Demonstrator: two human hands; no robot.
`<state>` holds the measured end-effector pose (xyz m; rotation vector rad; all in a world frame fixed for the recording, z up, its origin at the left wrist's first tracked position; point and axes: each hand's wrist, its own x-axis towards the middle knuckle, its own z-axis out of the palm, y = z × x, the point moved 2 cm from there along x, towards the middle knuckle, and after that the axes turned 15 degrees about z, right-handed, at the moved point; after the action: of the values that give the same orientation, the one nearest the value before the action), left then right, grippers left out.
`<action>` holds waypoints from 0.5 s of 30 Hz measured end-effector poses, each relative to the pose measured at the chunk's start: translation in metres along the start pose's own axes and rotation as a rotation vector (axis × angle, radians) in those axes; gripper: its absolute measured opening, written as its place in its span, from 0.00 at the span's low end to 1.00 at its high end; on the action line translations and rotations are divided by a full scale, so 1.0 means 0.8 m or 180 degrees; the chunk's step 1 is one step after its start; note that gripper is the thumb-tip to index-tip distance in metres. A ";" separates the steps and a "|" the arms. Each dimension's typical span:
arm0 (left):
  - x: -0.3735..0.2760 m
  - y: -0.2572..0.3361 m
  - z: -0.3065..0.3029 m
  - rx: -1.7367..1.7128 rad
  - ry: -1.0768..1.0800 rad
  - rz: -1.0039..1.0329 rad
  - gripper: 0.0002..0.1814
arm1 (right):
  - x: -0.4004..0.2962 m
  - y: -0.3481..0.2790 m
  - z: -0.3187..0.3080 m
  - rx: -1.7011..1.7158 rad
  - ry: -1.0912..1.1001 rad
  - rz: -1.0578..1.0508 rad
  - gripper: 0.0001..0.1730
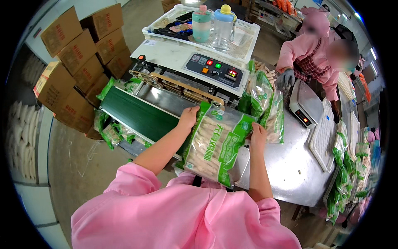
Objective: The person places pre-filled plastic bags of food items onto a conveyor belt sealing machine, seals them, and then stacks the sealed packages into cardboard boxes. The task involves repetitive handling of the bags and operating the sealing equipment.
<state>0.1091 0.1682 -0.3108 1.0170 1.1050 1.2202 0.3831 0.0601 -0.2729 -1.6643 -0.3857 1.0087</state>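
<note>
A green-and-clear plastic bag (pixel 211 146) full of pale, stick-like food pieces is held in front of my body. My left hand (pixel 188 118) grips its upper left corner, close to the rollers of the band sealing machine (pixel 189 67). At the upper right corner, my right hand (pixel 258 133) pinches the bag's edge. The bag's top edge lies near the sealer's belt end; whether it touches cannot be told. The sealer's green conveyor belt (pixel 140 113) runs off to the left, partly behind my left forearm. Its control panel (pixel 214 69) shows lit buttons and a digital display.
More filled bags (pixel 264 105) lean right of the sealer on the steel table (pixel 279 168). A digital scale (pixel 306 104) stands before a co-worker's gloved hand (pixel 285 79). A white crate (pixel 245 56) with bottles tops the sealer. Cardboard boxes (pixel 76 53) are stacked left.
</note>
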 end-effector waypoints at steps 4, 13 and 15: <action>0.020 0.009 -0.044 0.0049 0.0026 -0.0158 0.24 | -0.002 0.004 0.043 -0.0090 -0.0426 0.0111 0.13; -0.040 0.085 -0.160 0.0244 0.0338 0.1578 0.30 | 0.078 -0.030 0.010 0.0109 0.0817 -0.1361 0.14; -0.076 0.104 -0.172 0.0338 0.0483 0.1967 0.29 | 0.151 -0.054 -0.025 0.0025 0.1678 -0.2239 0.12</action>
<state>-0.0428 0.1152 -0.2491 1.4284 1.0078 1.7652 0.4795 0.1465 -0.2840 -1.5389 -0.5495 0.0457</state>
